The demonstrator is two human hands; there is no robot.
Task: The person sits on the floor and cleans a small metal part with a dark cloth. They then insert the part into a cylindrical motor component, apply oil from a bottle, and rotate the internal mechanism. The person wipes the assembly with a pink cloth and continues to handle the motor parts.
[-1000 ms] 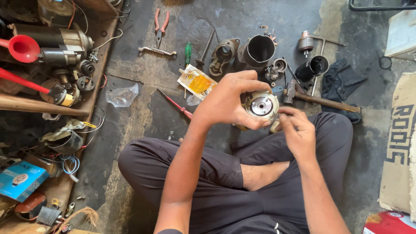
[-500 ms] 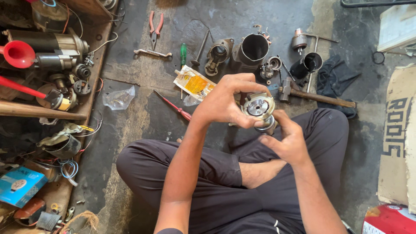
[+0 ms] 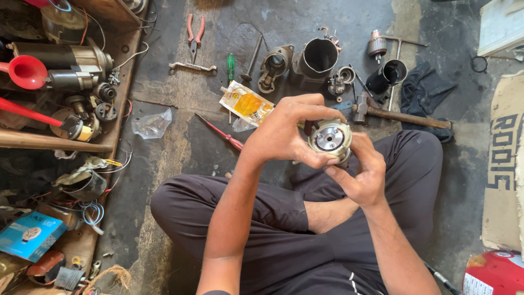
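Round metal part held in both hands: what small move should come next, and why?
Probably a slight turn of the round metal part with the right hand while the left hand steadies it: both hands clasp its rim, its open face tilted up at the camera.

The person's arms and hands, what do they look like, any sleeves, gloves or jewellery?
Both arms are bare along all the length in view, with no sleeve showing. The left hand and right hand wear no gloves, and no rings, watch or bracelet can be seen. Below them the person wears dark trousers with a small white mark near the bottom edge.
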